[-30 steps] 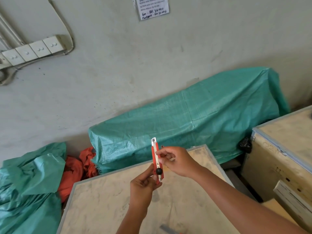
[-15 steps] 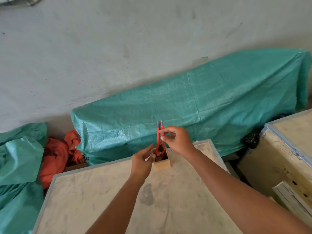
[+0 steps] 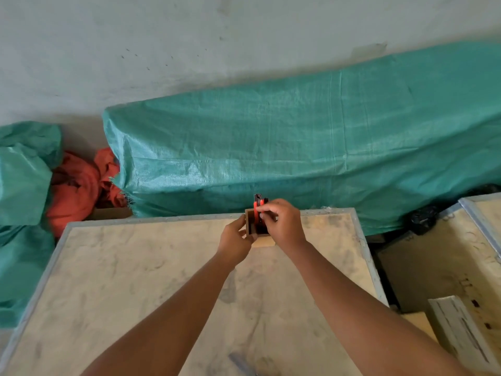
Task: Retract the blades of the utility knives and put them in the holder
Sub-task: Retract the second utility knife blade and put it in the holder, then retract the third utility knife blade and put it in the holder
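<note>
While both bare forearms are reaching forward over the pale, metal-edged wooden crate top [image 3: 151, 272], the right hand [image 3: 282, 226] is curling its fingers [image 3: 267, 210] in a narrow pinch around the slim red-and-black plastic utility knife [image 3: 257, 206]. Just left of that pinch, the left hand [image 3: 234, 240] is pressing thumb and fingertips against the near left corner of the small square open-topped wooden holder [image 3: 250, 223], gripping its wall. Below the pinch, the knife is standing upright with its lower body sinking into the holder's dark interior; only its red upper end and black tip are showing above the fingers. Blade state cannot be told. Beyond the grip, a green woven tarpaulin [image 3: 298, 137] is draping a long bundle; orange cloth [image 3: 78, 185] is lying far left.
</note>
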{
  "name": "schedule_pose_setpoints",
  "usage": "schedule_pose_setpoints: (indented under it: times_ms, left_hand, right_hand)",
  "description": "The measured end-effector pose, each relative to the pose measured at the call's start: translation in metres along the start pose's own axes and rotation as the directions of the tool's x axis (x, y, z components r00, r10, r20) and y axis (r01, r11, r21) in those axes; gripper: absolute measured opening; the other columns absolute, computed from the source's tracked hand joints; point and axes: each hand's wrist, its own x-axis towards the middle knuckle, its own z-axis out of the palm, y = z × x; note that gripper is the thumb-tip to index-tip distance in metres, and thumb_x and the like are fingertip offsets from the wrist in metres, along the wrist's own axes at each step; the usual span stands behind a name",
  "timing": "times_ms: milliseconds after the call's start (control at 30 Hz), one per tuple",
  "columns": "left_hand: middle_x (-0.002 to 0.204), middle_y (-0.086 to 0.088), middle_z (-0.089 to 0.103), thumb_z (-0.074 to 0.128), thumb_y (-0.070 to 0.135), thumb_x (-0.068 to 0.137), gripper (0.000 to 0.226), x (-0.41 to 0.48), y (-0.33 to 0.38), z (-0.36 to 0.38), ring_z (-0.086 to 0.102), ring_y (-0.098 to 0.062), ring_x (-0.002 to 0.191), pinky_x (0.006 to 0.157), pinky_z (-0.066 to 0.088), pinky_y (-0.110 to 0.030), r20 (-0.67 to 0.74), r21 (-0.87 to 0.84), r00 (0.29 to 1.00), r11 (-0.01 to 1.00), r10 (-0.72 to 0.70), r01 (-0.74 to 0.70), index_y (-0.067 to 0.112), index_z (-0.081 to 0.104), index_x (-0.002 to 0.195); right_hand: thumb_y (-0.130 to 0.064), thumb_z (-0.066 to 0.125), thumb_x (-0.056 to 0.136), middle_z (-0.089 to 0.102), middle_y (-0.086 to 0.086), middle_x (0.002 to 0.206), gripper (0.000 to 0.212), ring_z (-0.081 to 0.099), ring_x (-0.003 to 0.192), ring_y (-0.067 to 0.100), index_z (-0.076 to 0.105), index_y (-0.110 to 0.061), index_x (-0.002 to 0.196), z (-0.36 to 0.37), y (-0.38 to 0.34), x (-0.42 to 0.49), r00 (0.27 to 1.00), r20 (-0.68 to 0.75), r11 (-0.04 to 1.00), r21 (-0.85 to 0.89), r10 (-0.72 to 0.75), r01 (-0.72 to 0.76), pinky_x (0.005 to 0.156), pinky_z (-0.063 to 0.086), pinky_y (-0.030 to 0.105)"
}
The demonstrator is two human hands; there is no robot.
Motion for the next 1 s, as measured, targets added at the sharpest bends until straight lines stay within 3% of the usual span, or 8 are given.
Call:
schedule_pose_setpoints:
  times_ms: [233, 333, 533, 600, 667, 767, 900, 1000]
  left_hand:
    - [0.133, -0.002, 0.064, 0.066, -0.001, 0.084, 0.057, -0.001, 0.002, 0.003, 0.064, -0.020, 0.114, 0.100, 0.051, -0.032, 0.005, -0.012, 1.000, 1.000, -0.009, 0.009, 0.015, 0.055, 0.137]
    - [0.140, 0.004, 0.056, 0.068, 0.004, 0.085, 0.060, -0.073, 0.012, -0.006, 0.058, -0.024, 0.123, 0.108, 0.046, -0.042, -0.057, -0.066, 0.998, 0.998, 0.016, -0.020, 0.015, 0.051, 0.141]
    - [0.148, -0.004, 0.051, 0.074, 0.009, 0.084, 0.063, -0.078, 0.019, -0.009, 0.055, -0.028, 0.126, 0.101, 0.051, -0.043, -0.096, -0.073, 0.994, 0.996, -0.049, 0.042, 0.017, 0.049, 0.142]
    - [0.148, -0.004, 0.050, 0.074, 0.012, 0.085, 0.061, -0.088, 0.021, -0.011, 0.054, -0.029, 0.128, 0.100, 0.050, -0.042, -0.121, -0.071, 0.991, 0.996, -0.063, 0.054, 0.018, 0.050, 0.141]
    - [0.149, -0.004, 0.050, 0.074, 0.015, 0.085, 0.060, -0.119, 0.010, -0.010, 0.053, -0.029, 0.130, 0.100, 0.051, -0.042, -0.130, -0.088, 0.987, 0.992, -0.099, 0.088, 0.020, 0.051, 0.140]
    - [0.147, -0.007, 0.051, 0.076, 0.017, 0.084, 0.062, -0.168, -0.022, 0.000, 0.055, -0.028, 0.128, 0.101, 0.051, -0.042, -0.155, -0.133, 0.979, 0.985, -0.133, 0.113, 0.018, 0.052, 0.140]
    - [0.146, -0.007, 0.052, 0.076, 0.016, 0.082, 0.064, -0.225, -0.070, 0.020, 0.057, -0.028, 0.126, 0.100, 0.050, -0.036, -0.157, -0.201, 0.957, 0.957, -0.242, 0.209, 0.016, 0.051, 0.141]
    - [0.145, -0.008, 0.053, 0.075, 0.014, 0.082, 0.063, -0.260, -0.105, 0.042, 0.058, -0.026, 0.123, 0.098, 0.052, -0.038, -0.145, -0.195, 0.939, 0.940, -0.312, 0.282, 0.016, 0.051, 0.140]
  right_hand:
    - [0.007, 0.074, 0.081, 0.077, 0.007, 0.097, 0.027, 0.070, 0.091, 0.015, 0.080, -0.010, 0.101, -0.003, 0.001, 0.000, 0.999, -0.016, 0.998, -0.035, 0.043, -0.043, 0.085, 0.042, -0.001]
    - [0.008, 0.075, 0.080, 0.077, 0.007, 0.098, 0.028, 0.071, 0.088, 0.014, 0.080, -0.009, 0.101, -0.040, -0.040, -0.047, 0.999, -0.004, 0.999, -0.034, -0.033, 0.033, 0.085, 0.043, -0.001]
    - [0.001, 0.077, 0.083, 0.077, 0.007, 0.101, 0.024, 0.072, 0.083, 0.015, 0.079, -0.012, 0.103, -0.042, -0.024, -0.063, 0.997, 0.046, 0.998, -0.004, 0.064, -0.064, 0.079, 0.043, 0.000]
    - [-0.002, 0.076, 0.085, 0.076, 0.006, 0.107, 0.023, 0.071, 0.085, 0.014, 0.078, -0.012, 0.105, -0.048, -0.026, -0.072, 0.982, 0.124, 0.989, 0.019, 0.143, -0.146, 0.081, 0.052, 0.011]
    - [-0.002, 0.076, 0.086, 0.076, 0.005, 0.112, 0.024, 0.070, 0.092, 0.016, 0.078, -0.013, 0.107, -0.056, -0.033, -0.097, 0.943, 0.248, 0.973, 0.013, 0.221, -0.232, 0.089, 0.057, 0.025]
    - [-0.004, 0.076, 0.086, 0.076, 0.003, 0.112, 0.024, 0.071, 0.096, 0.018, 0.079, -0.017, 0.106, -0.061, -0.034, -0.138, 0.872, 0.392, 0.952, -0.027, 0.292, -0.306, 0.093, 0.056, 0.030]
    - [-0.010, 0.076, 0.085, 0.076, -0.001, 0.110, 0.022, 0.069, 0.078, 0.008, 0.079, -0.023, 0.103, -0.057, -0.023, -0.188, 0.772, 0.553, 0.946, -0.104, 0.312, -0.308, 0.071, 0.052, 0.023]
    - [-0.012, 0.074, 0.086, 0.074, -0.001, 0.111, 0.022, 0.069, 0.078, 0.007, 0.079, -0.025, 0.104, -0.049, -0.016, -0.223, 0.694, 0.641, 0.942, -0.169, 0.327, -0.289, 0.065, 0.048, 0.018]
